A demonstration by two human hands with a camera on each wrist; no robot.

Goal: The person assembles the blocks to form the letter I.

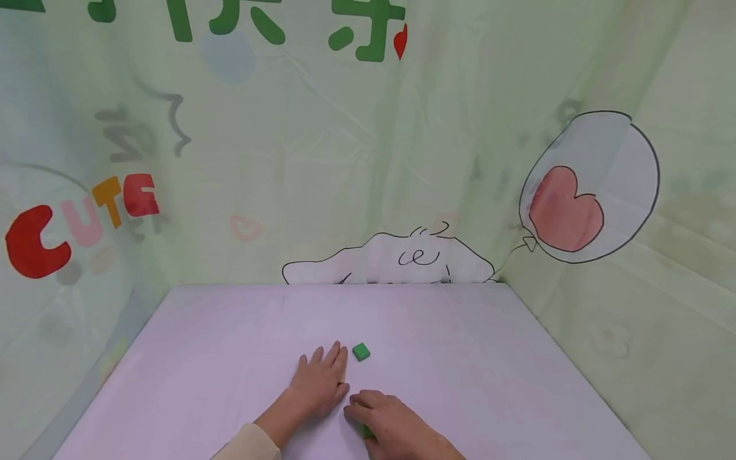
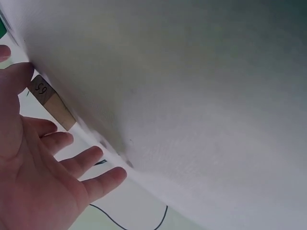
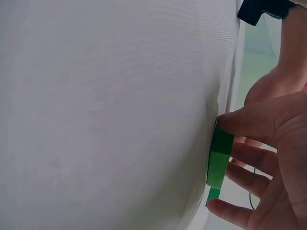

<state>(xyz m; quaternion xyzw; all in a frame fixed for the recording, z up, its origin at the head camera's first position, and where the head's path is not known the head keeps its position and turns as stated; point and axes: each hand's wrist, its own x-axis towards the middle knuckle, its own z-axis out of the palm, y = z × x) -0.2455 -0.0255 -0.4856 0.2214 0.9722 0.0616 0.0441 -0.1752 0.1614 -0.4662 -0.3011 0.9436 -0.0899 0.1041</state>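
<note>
In the head view my left hand [image 1: 322,384] lies low over the table with its fingers straight and spread. A wooden block [image 2: 60,111] with a dark, ink-marked end sits at its thumb in the left wrist view, largely covered by the hand from above. My right hand [image 1: 397,423] holds a green block [image 3: 219,160] at the table surface, thumb on one side and fingers on the other. Only a bit of that block shows from above. A small green square block [image 1: 361,352] lies just beyond the left fingertips.
The pale table [image 1: 460,358] ends at a hanging printed curtain [image 1: 287,160] at the back, with more curtain on both sides. In the left wrist view, a green piece [image 2: 2,28] shows at the left border.
</note>
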